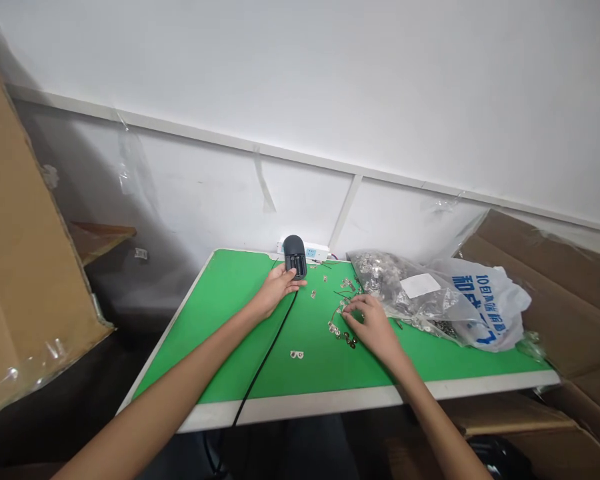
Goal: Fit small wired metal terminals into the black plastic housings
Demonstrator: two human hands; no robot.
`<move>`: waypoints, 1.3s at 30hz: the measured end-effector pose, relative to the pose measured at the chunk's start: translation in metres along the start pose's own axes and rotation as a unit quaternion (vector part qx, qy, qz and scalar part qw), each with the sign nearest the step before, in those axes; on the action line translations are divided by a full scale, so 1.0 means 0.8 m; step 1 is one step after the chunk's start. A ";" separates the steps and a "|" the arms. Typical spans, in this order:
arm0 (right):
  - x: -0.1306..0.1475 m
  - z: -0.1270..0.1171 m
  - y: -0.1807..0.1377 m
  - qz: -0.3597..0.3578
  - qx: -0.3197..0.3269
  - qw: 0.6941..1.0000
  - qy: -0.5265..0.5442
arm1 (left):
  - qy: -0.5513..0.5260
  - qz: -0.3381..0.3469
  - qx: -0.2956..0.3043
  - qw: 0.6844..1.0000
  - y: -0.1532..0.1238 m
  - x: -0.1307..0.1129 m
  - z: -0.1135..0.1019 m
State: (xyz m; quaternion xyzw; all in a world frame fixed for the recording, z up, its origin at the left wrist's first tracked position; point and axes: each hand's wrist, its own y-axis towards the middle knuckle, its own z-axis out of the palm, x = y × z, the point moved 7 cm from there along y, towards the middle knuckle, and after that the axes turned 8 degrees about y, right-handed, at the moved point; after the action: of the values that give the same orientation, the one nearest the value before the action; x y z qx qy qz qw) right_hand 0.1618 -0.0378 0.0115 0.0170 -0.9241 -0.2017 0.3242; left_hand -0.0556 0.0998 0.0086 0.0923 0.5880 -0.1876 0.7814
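Observation:
My left hand (276, 291) is closed around the lower end of a black plastic housing (295, 248) with a rounded top. Open slots like a battery compartment face me, and my thumb lies over their lower edge. On the right, my right hand (374, 327) is low over the mat, thumb and forefinger pinched together among small shiny metal contact pieces (334, 329). Whatever is between those fingertips is too small to make out. Darker metal pieces (350, 340) lie just below them. A single contact piece (297, 355) rests nearer the front edge.
Clear bags of metal parts (380, 273) and a white-and-blue plastic bag (495, 307) cover the right side of the green tabletop (250, 373). A power strip (316, 251) lies against the wall. A black cable (265, 360) crosses the front edge. Cardboard (35, 253) stands left.

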 end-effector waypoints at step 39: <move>0.012 -0.002 0.018 -0.121 -0.106 0.986 0.034 | -0.243 -0.040 0.110 0.963 -0.021 -0.011 0.014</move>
State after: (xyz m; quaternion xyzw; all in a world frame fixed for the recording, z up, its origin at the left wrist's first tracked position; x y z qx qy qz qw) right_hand 0.1564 -0.0267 0.0240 0.1014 -0.8771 -0.3358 0.3282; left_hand -0.0549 0.0819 0.0216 0.1058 0.3589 -0.2988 0.8779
